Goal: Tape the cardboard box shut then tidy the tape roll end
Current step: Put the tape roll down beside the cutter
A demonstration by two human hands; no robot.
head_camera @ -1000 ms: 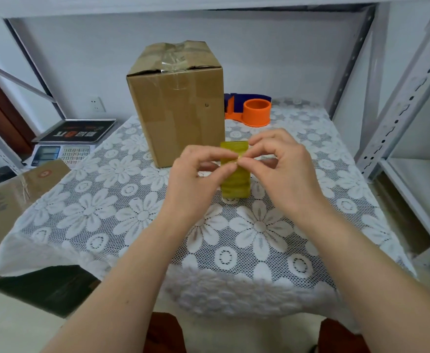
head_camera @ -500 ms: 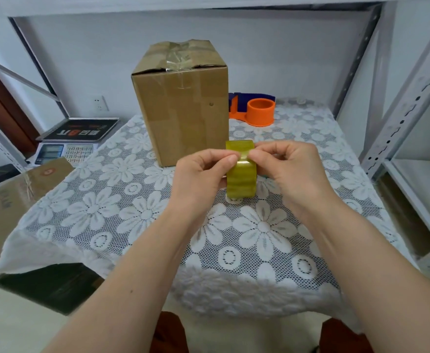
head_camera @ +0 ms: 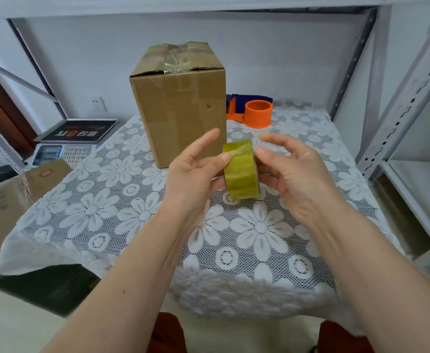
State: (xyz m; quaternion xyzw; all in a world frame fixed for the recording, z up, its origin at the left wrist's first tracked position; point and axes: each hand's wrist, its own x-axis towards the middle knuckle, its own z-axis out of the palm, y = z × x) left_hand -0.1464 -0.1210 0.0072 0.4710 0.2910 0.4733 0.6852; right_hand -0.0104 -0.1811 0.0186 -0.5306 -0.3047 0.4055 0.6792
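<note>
Both bare forearms reach forward from the lower edge of the view and converge toward the middle. The left hand (head_camera: 196,166) is turned palm inward, its index finger stretched straight up and forward, its thumb tip pressed against the tape roll (head_camera: 240,170). The right hand (head_camera: 292,169) faces it from the other side, thumb against the roll's side, fingers loosely curved and spread above it.

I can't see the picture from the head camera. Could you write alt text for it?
Two bare hands hold a yellowish tape roll on edge above a lace-covered table, the left hand and right hand pinching it from either side. Behind it stands a taped cardboard box, with an orange tape dispenser to its right and a weighing scale on the left.
</note>
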